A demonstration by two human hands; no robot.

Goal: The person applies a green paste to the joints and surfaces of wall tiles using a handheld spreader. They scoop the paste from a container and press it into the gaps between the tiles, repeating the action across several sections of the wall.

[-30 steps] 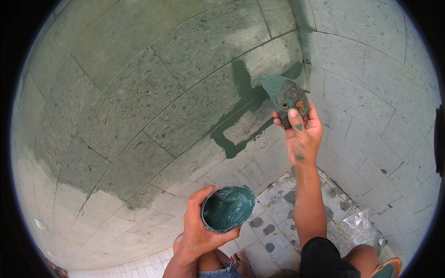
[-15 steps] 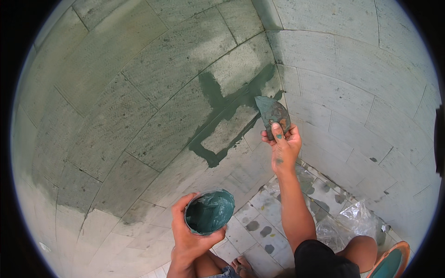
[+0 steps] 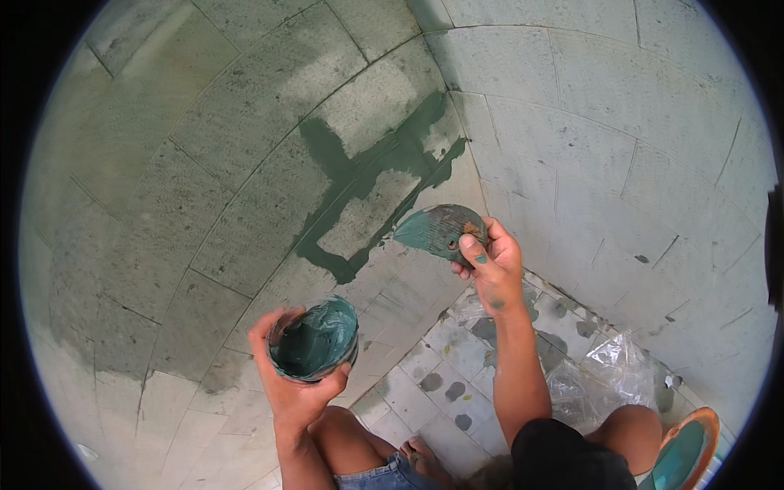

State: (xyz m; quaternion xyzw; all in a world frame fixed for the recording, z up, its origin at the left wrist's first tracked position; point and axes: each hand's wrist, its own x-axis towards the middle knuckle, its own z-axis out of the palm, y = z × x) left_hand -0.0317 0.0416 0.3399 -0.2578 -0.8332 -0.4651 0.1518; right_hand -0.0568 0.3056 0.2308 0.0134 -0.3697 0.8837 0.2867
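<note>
My left hand (image 3: 286, 388) is wrapped round a round container (image 3: 314, 339) of thick dark teal paste, smeared up its inside and rim. My right hand (image 3: 498, 265) grips a flat, curved scraper (image 3: 433, 224) with a hole, rust patches and teal paste on its pointed left end. The scraper is in front of the stone-tiled wall (image 3: 212, 212), just below a dark green patch (image 3: 335, 175) of paste spread along the joints around lighter rectangles; whether it touches the wall I cannot tell.
A paler tiled wall (image 3: 612, 188) meets the coated one at a corner. Below lie spotted floor tiles (image 3: 408, 392) and crumpled clear plastic (image 3: 621, 376). An orange-rimmed basin (image 3: 694, 449) with teal inside stands at lower right, beside my bare knee.
The scraper in my right hand has moved down and left and tipped flatter, its point now leftward. My left hand has carried the container left and slightly up. The view has shifted too.
</note>
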